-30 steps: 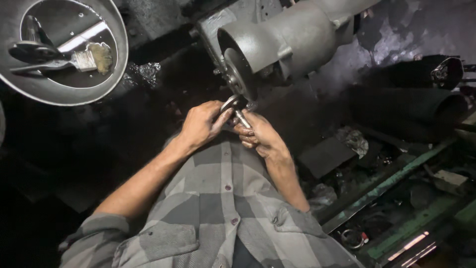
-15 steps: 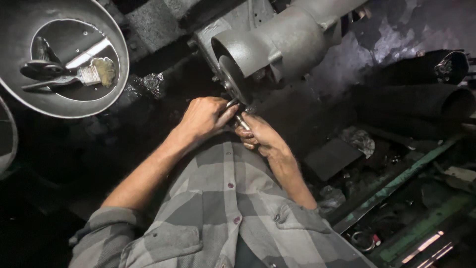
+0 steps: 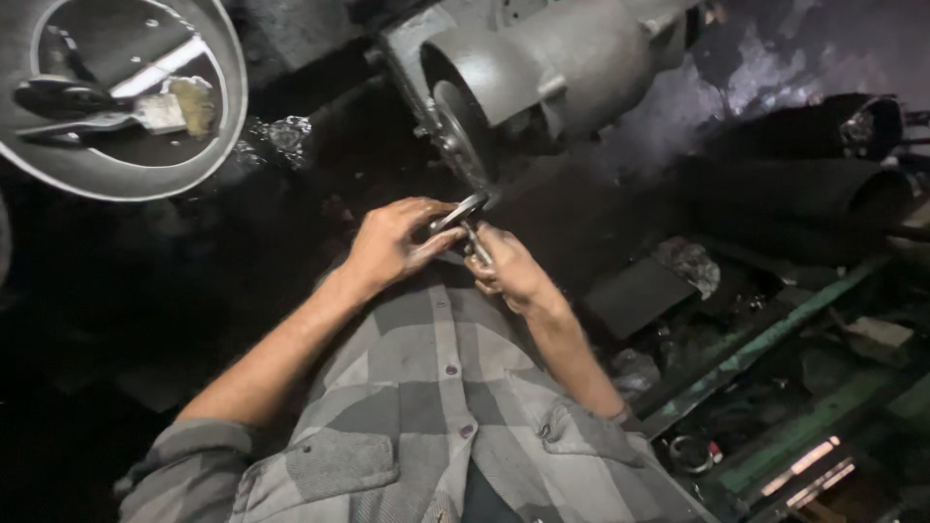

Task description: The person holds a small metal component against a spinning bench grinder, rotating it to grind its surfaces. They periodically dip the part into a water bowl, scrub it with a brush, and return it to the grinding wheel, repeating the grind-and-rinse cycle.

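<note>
Both hands form the grip: left hand [image 3: 392, 244] and right hand [image 3: 509, 271] close on a small curved shiny metal piece [image 3: 463, 215], held against the grey grinding wheel [image 3: 460, 131], probably for steady contact. Dark clutter crowds the right; a round grey metal basin [image 3: 208, 116] sits well apart left.

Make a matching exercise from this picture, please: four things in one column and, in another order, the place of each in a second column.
Things:
1. metal piece
2. brush
3. grey bowl
4. grinder wheel

Places:
a. top left of the view
b. just above the hands
c. inside the bowl
d. held in both hands, the left hand and the right hand

Pairs: 1-d, 2-c, 3-a, 4-b
</note>
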The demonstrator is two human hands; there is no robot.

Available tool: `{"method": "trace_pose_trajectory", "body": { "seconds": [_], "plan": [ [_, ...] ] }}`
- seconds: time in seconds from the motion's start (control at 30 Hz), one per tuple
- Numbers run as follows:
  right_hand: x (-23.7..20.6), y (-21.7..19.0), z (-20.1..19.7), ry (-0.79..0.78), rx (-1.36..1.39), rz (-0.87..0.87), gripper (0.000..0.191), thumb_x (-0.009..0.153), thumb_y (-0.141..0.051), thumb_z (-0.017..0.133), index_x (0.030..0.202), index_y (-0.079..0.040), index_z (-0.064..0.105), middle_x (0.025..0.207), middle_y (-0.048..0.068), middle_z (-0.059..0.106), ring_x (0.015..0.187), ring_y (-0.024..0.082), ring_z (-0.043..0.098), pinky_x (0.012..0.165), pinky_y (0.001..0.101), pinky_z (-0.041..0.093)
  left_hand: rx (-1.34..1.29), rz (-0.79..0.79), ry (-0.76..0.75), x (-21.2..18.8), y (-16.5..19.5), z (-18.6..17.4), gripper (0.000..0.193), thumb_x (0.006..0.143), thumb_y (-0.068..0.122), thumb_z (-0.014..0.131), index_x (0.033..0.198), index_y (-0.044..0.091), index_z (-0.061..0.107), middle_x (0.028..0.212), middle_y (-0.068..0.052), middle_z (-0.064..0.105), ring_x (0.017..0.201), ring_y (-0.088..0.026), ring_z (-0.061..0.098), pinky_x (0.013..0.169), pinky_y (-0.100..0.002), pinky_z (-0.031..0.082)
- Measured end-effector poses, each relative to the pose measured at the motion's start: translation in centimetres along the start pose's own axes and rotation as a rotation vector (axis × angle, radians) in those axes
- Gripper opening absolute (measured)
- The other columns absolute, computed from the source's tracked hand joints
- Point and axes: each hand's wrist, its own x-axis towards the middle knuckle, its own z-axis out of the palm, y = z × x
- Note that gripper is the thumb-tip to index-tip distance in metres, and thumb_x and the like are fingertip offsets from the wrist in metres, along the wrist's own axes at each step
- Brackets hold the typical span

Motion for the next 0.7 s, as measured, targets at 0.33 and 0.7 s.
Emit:
{"method": "trace_pose_trajectory", "body": {
  "seconds": [0.33, 0.7],
  "plan": [
    [2.9, -0.8, -0.5, -0.109, 0.179, 0.085, 0.039, 0.111, -0.038, 0.038, 0.098, -0.006, 0.056, 0.053, -0.01, 0.035, 0.038, 0.001, 0.024, 0.036, 0.0207, 0.02, -0.084, -0.112, 0.082, -0.7, -3.1, 0.6, 0.025, 0.096, 0.017, 0.074, 0.113, -0.001, 0.071, 0.093, -0.016, 0.072, 0.076, -0.027, 0.072, 0.067, -0.036, 0.056],
    [3.3, -0.3, -1.8, -0.081, 0.16, 0.056, 0.038, 0.111, -0.038, 0.039, 0.096, -0.006, 0.055, 0.058, -0.008, 0.038, 0.039, 0.0, 0.026, 0.037, 0.0198, 0.021, 0.063, -0.155, 0.006, 2.3, -1.6, 0.1, 0.025, 0.098, 0.026, 0.07, 0.097, 0.001, 0.071, 0.077, -0.018, 0.065, 0.064, -0.036, 0.064, 0.058, -0.043, 0.05]
  ]
}}
